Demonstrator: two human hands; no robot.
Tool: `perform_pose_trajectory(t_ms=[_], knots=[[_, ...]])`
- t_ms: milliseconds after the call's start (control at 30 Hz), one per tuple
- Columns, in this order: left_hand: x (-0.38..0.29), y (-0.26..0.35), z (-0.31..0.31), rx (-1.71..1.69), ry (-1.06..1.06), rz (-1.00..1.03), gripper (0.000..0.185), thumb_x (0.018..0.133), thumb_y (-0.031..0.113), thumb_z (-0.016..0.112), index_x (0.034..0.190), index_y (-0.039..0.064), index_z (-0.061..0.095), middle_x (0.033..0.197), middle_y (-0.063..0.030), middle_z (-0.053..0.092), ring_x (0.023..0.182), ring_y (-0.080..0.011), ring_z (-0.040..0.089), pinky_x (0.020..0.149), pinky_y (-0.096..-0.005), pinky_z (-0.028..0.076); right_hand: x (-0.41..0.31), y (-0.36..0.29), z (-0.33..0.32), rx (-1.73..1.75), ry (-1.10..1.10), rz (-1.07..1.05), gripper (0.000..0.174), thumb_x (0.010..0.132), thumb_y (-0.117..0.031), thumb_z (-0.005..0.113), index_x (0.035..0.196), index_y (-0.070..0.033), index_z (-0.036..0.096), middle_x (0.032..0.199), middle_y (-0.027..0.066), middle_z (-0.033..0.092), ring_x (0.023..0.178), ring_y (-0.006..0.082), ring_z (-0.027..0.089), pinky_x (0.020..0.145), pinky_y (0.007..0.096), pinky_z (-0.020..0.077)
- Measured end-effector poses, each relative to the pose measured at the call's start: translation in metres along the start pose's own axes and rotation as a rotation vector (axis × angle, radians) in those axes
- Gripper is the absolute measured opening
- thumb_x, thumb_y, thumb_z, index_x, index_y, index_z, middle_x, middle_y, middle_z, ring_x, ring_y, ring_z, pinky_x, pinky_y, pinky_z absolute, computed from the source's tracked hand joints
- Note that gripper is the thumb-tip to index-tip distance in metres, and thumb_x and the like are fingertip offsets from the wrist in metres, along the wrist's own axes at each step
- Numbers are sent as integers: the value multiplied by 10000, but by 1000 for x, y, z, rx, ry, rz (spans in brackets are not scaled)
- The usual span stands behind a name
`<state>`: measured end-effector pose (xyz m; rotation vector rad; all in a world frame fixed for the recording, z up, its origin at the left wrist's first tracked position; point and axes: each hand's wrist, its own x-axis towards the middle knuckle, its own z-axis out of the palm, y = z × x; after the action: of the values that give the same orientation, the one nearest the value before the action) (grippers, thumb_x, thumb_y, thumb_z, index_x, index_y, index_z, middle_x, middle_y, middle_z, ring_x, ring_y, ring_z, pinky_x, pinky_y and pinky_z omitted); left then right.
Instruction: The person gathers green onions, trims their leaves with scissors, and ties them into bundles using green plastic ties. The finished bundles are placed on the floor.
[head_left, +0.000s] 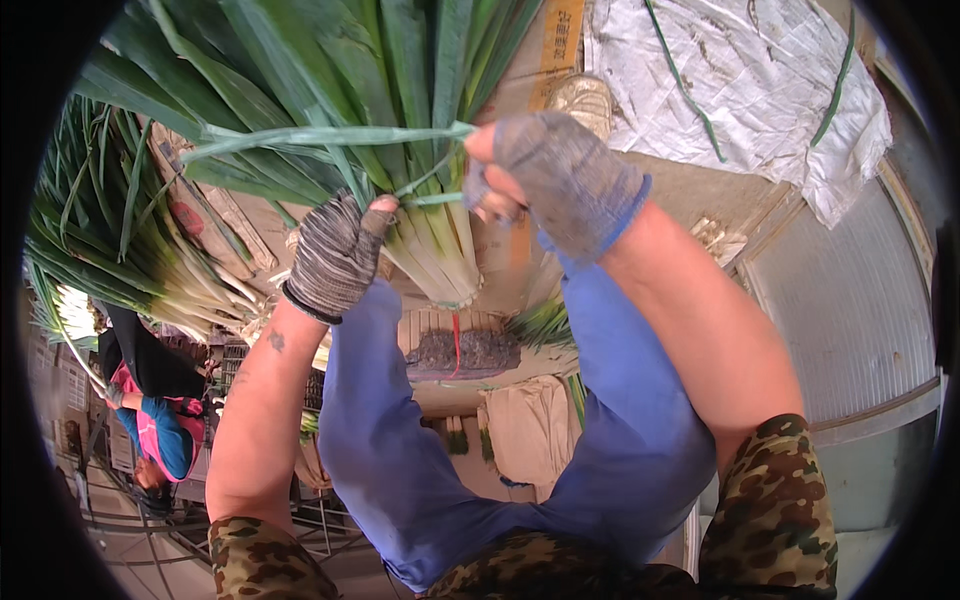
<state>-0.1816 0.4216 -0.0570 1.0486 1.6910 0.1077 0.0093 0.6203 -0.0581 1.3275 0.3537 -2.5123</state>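
A thick bunch of leeks or large green onions (431, 255) stands before me, white stalk ends towards my legs and broad green leaves fanning away. Around its stalks runs a pale green plastic tie strip (330, 136). My left hand (337, 247), in a striped grey fingerless glove, is closed at the bunch's left side, its thumb pressing the strip there. On the other side my right hand (559, 176), in a worn grey glove with a blue cuff, pinches the strip and pulls it taut. One length of strip stretches loose to the left above my left hand.
More green onions (172, 255) lie in a heap at the left. Cardboard (495, 255) covers the floor under the bunch, and a white woven sheet (735, 90) spreads at the upper right. A co-worker (161, 420) in pink and blue handles onions at the far left.
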Motion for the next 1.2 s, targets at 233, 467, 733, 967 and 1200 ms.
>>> perform_pose_trajectory(t_ms=[233, 467, 733, 967, 1200], knots=[[0, -26, -8, 427, 21, 151, 263, 991, 305, 605, 997, 51, 673, 896, -193, 662, 839, -393, 661, 741, -483, 541, 61, 13, 46, -1154, -82, -959, 92, 829, -99, 675, 812, -71, 589, 602, 85, 572, 573, 249, 613, 519, 370, 454], [15, -51, -3, 248, 139, 186, 306, 952, 339, 615, 960, 37, 671, 864, -200, 674, 829, -408, 658, 744, -491, 535, 52, 25, 69, -544, -85, -612, 160, 899, -151, 662, 802, -62, 570, 671, 50, 605, 724, 208, 637, 660, 367, 481], [27, -84, 1, 239, 326, 566, 175, 1001, 185, 540, 1053, 77, 668, 759, -177, 626, 695, -379, 643, 615, -504, 500, 45, 155, 72, -1059, 1014, -354, 846, 766, -314, 859, 1393, 77, 448, 1365, 252, 536, 1228, 350, 570, 1037, 414, 474], [32, -92, 4, 111, 248, 564, 224, 997, 218, 533, 1133, 92, 661, 813, -152, 645, 765, -369, 661, 647, -494, 519, 104, 227, 96, -741, 1022, -403, 1055, 751, -340, 883, 1490, 127, 292, 1415, 311, 473, 1342, 439, 461, 1148, 463, 363], [26, -79, 1, 149, 252, 509, 227, 993, 229, 516, 1007, 66, 674, 775, -157, 676, 744, -380, 692, 636, -487, 548, 108, 226, 88, -919, 1122, -261, 1078, 792, -353, 854, 1539, 98, 221, 1443, 304, 475, 1310, 434, 514, 1091, 453, 423]])
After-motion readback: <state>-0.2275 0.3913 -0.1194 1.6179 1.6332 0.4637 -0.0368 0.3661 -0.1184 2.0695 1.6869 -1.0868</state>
